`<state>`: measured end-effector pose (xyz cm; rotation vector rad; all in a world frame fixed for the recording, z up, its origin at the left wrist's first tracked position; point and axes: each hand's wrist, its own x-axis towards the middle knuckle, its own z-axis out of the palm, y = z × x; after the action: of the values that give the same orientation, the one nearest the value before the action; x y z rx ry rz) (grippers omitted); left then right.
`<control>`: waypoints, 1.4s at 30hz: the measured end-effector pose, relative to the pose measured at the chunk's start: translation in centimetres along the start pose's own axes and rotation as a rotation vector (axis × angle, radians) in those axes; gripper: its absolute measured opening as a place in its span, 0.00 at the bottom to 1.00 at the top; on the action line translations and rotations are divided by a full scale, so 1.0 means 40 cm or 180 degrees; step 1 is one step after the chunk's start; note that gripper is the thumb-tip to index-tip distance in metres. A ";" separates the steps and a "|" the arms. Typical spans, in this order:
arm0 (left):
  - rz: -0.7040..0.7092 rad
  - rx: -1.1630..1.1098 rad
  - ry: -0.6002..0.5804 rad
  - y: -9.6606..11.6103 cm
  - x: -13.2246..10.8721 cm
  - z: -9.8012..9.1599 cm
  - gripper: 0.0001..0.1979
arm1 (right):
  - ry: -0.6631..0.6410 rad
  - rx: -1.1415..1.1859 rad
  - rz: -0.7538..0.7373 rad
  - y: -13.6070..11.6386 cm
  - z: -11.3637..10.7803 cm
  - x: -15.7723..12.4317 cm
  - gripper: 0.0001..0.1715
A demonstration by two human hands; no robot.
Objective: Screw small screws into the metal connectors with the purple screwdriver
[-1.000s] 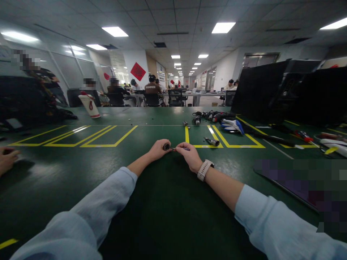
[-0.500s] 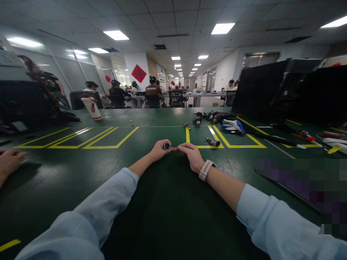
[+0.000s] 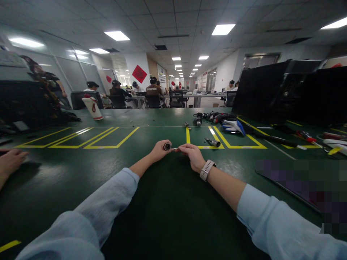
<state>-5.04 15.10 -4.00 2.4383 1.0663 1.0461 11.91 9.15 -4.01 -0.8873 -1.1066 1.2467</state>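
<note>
My left hand (image 3: 160,150) is closed around a round metal cylindrical connector (image 3: 167,146), its dark open face turned towards me. My right hand (image 3: 191,154), with a watch on the wrist, pinches a thin metal rod (image 3: 175,149). The rod points left and its tip is close to the connector's rim; whether they touch I cannot tell. Both hands are just above the green table (image 3: 162,202). To the right of my right hand lies another metal connector (image 3: 213,142), and farther back is a small metal piece (image 3: 187,125).
Black cables and connectors (image 3: 211,117) are heaped at the back, beside a blue and white glove (image 3: 233,127). Dark monitors (image 3: 260,90) stand at the right. A paper cup (image 3: 93,108) is at the back left. Another person's hand (image 3: 12,162) rests at the left edge.
Both hands stay almost in place. The rod's tip and the connector's face have shifted very slightly against each other.
</note>
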 end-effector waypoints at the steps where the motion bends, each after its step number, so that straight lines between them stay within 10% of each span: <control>1: 0.0001 -0.0029 -0.0007 0.000 0.000 0.000 0.10 | -0.0006 0.0006 0.0001 0.001 -0.001 0.001 0.05; 42: 0.0050 0.0020 0.0066 0.002 0.001 -0.001 0.09 | -0.0152 -0.0027 0.0066 -0.003 -0.004 -0.007 0.05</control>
<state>-5.01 15.09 -3.91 2.4498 1.0603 1.0769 12.09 8.86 -3.98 -0.8814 -1.1436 1.2869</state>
